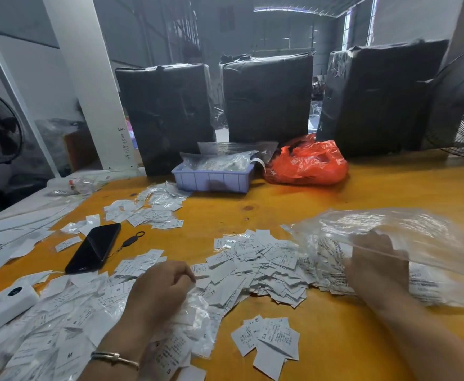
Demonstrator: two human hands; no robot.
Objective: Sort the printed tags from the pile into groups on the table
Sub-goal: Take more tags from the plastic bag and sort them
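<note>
At the near centre of the orange desk (294,204), the main pile of printed tags (263,268) spreads between the two hands. The right hand (376,265), at 3 o'clock from the pile, reaches into a clear plastic bag (406,243) holding more tags; its fingers are blurred and veiled by the film, so I cannot tell whether they grip anything. The left hand (159,290), at 8 o'clock, rests on the pile's edge with fingers curled inward, apparently pinching tags, though the contact itself is hidden. The step in hand appears to be emptying the bag onto the pile, with sorting only begun: a small group marked XS (268,343) lies at 6 o'clock, another group (148,210) at 11 o'clock, and a loose mass with S and M tags (57,320) at 8 o'clock. The next move likely calls for drawing tags out and reading the size letters. Open desk lies at 1 to 2 o'clock and near 5 o'clock; a phone (94,247) at 10 o'clock and a lilac tray (214,180) at 12 o'clock bound the rest.
</note>
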